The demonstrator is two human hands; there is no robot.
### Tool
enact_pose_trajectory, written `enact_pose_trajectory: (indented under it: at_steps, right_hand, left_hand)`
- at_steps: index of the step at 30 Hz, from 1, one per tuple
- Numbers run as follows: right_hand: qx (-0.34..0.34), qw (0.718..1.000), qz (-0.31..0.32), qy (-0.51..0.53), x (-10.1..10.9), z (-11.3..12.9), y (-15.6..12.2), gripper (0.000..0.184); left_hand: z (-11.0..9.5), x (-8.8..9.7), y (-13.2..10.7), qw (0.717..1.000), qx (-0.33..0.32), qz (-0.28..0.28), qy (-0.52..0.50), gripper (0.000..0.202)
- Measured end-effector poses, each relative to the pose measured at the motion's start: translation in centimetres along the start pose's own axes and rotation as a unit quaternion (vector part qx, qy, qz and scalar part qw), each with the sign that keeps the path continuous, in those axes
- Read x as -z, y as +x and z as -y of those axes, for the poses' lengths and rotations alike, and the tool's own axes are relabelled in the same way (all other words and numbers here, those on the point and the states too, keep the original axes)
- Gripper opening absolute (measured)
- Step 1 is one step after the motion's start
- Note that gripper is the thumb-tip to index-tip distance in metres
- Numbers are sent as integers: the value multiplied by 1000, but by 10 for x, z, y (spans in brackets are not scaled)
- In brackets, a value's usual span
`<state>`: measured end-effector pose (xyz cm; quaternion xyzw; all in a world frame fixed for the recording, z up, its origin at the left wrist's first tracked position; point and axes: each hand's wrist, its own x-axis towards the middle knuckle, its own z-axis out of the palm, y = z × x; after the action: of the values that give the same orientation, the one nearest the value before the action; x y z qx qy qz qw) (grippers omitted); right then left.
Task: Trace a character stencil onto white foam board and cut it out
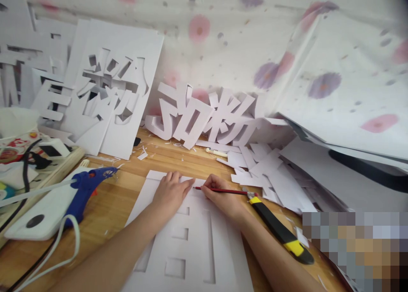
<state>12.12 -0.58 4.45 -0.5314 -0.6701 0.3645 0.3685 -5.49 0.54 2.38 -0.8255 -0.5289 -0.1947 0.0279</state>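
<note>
Sheet [196,251]: lower center of frame, on table [159,154].
Left hand [170,190]: fingers slightly spread across sheet, apparently steadying it.
Right hand [219,192]: fingers pinching red pencil [229,191] near tip, apparently for control.

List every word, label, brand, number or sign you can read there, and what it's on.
Right letter, standing: looks like "粉".
Left letter, standing: tilted, cannot read it surely.
Board: cut-out character, perhaps also "粉", too distorted to be sure.
Red packet: print too small and blurred.
Glue gun: pale marks near the nozzle, unreadable.
Sheet: cut openings, no readable character.
No brand or number legible.
</note>
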Motion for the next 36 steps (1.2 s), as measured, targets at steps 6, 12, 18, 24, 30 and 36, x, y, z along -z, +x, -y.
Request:
enact_pose_trajectory:
  at_steps: [6,12,18,24,30,36]
  right_hand:
    - [-1,1000,-3,-24,0,5,-1,11]
    - [-4,999,6,-45,1,12,-4,12]
    - [-1,998,34,-53,-1,14,-8,12]
    - [2,997,65,-29,-2,14,-11,11]
    - [-3,995,93,34,-1,11,-11,12]
    - [-18,992,97,74,-2,5,-5,14]
  left_hand:
    - [-1,1,0,1000,-1,-5,-9,28]
    - [-1,0,0,1000,1,-8,-11,28]
    - [-1,1,0,1000,-1,-3,-9,28]
    - [-2,3,0,1000,0,1,-8,27]
    - [-3,5,0,1000,3,7,-5,27]
    - [-4,5,0,1000,8,9,0,28]
